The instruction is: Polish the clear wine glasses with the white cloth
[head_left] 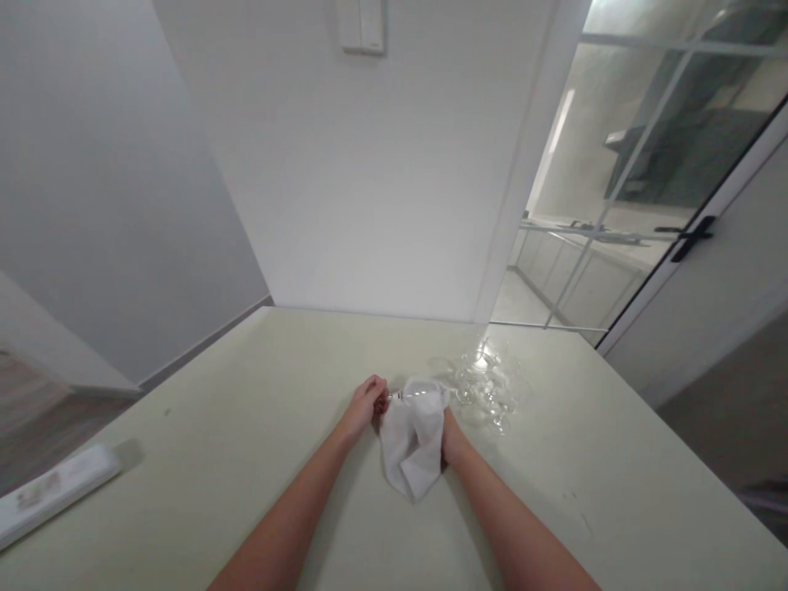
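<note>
A clear stemmed glass (423,394) lies sideways between my hands, partly covered by a white cloth (411,455). My left hand (368,400) is closed around the narrow end of the glass. On the other side, my right hand (452,439) grips the cloth against the wide end; its fingers are mostly hidden behind the fabric. The cloth's lower part hangs in folds toward me. Just right of the cloth is a cluster of clear glassware (486,386) on the pale table (295,361), too tangled with reflections to make out single pieces.
A long white box-like item (58,492) lies at the table's left edge. A white wall (382,189) with a switch plate (362,26) rises behind the table. At the right stands a glass-paned door (591,205) with a black handle (694,238).
</note>
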Action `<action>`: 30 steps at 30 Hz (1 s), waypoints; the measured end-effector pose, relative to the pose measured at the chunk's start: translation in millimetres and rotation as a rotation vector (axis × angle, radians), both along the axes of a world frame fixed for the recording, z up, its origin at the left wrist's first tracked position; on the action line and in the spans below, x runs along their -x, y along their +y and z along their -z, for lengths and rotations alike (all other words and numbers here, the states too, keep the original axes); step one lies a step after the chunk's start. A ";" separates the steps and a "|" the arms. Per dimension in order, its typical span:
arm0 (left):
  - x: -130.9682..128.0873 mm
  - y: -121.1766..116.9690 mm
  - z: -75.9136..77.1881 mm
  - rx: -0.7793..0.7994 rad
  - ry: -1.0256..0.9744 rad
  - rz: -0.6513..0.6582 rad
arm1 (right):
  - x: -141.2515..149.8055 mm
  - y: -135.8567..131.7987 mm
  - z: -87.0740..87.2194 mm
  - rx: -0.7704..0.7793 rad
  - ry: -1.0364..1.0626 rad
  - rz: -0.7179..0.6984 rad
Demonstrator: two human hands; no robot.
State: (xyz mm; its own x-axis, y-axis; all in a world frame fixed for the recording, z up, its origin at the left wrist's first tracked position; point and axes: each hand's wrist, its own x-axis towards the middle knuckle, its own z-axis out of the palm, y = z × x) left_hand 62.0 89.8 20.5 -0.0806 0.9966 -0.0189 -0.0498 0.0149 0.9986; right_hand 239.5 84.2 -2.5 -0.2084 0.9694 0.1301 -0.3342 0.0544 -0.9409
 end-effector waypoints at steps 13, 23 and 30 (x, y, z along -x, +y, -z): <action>-3.4 -20.9 -24.8 -0.119 0.267 0.588 | 2.3 -4.0 -18.2 0.162 0.083 0.004; -1.8 -14.3 -18.9 -0.276 0.048 0.294 | 5.5 -25.0 -29.4 0.048 -0.189 -0.394; 2.0 -14.5 -13.6 -0.234 0.022 0.339 | 8.3 -20.9 -13.3 0.118 -0.217 -0.429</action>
State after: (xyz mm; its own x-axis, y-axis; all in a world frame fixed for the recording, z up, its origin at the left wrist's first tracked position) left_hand 60.0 75.4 34.1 0.2549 0.9440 0.2097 -0.0601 -0.2009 0.9778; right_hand 231.3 63.3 10.8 -0.6023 0.7955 -0.0664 -0.0988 -0.1568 -0.9827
